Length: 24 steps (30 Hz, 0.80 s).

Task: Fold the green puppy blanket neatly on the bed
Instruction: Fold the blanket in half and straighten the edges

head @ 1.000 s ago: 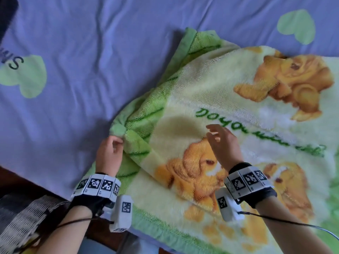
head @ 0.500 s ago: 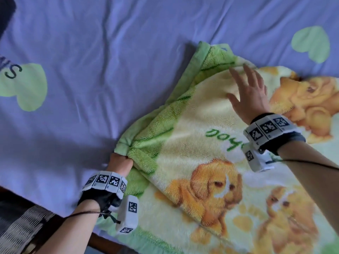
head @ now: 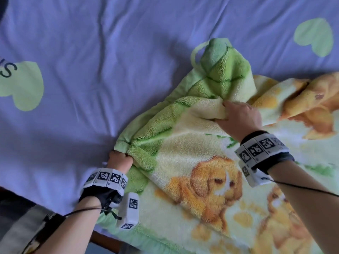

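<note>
The green puppy blanket, pale yellow with orange puppies and a green border, lies over the right half of the bed. My left hand is closed on its near left corner, where the green edge bunches up. My right hand grips a fold of the cream plush near the far left corner, and the green border stands up in a crumpled peak just beyond it. Both wrists wear bands with black-and-white marker squares.
The lilac bed sheet with pale green hearts spreads to the left and behind. The bed's near edge runs along the bottom left, with a dark woven thing on the floor beside it.
My right hand went from lying flat on the blanket's middle to reaching the far corner and closing on a fold there. The far corner has bunched upward. My left hand kept its hold.
</note>
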Available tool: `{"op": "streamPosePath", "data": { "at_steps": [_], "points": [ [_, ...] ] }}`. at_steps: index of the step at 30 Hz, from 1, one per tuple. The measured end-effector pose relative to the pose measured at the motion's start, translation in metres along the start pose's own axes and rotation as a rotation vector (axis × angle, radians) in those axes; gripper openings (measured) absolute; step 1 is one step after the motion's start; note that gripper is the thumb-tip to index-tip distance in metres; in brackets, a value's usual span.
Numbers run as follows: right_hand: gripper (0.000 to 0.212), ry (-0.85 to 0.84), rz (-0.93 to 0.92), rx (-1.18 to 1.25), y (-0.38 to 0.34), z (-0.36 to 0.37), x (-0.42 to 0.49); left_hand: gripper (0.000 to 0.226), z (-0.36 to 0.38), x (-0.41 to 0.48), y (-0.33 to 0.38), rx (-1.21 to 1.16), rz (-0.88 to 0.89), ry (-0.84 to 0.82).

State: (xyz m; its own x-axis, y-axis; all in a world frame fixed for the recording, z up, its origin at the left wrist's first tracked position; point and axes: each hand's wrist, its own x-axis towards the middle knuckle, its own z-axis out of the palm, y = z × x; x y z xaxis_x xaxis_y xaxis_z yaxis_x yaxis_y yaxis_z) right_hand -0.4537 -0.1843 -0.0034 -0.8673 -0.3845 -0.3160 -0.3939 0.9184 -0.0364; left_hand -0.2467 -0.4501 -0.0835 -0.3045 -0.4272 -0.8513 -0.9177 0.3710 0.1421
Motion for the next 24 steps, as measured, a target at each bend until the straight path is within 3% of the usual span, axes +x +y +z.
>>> {"op": "streamPosePath", "data": {
  "at_steps": [2,7,10,12,17,20,24],
  "points": [
    [0.026,0.004,0.005,-0.043,-0.002,0.005,-0.025,0.025,-0.003,-0.006,0.001,0.04,0.036,0.025],
    [0.018,-0.173,-0.05,-0.043,-0.013,0.032,-0.093,0.029,-0.01,-0.036,-0.002,-0.056,0.18,0.026],
    [0.018,-0.205,0.005,0.0,-0.014,0.045,-0.124,0.065,-0.027,-0.067,0.003,-0.024,0.233,-0.078],
    [0.02,-0.247,0.079,0.025,-0.011,0.051,-0.139,0.071,-0.028,-0.091,0.011,0.007,0.311,-0.041],
    [0.027,-0.34,0.226,0.107,-0.008,0.063,-0.163,0.027,0.001,-0.131,0.053,-0.014,0.65,0.187],
    [0.032,-0.383,0.239,0.158,-0.009,0.072,-0.178,0.04,0.018,-0.136,0.078,-0.095,0.716,0.214],
    [0.035,-0.402,0.217,0.234,-0.005,0.08,-0.185,0.056,0.031,-0.133,0.107,-0.162,0.663,0.156]
  ]
}}
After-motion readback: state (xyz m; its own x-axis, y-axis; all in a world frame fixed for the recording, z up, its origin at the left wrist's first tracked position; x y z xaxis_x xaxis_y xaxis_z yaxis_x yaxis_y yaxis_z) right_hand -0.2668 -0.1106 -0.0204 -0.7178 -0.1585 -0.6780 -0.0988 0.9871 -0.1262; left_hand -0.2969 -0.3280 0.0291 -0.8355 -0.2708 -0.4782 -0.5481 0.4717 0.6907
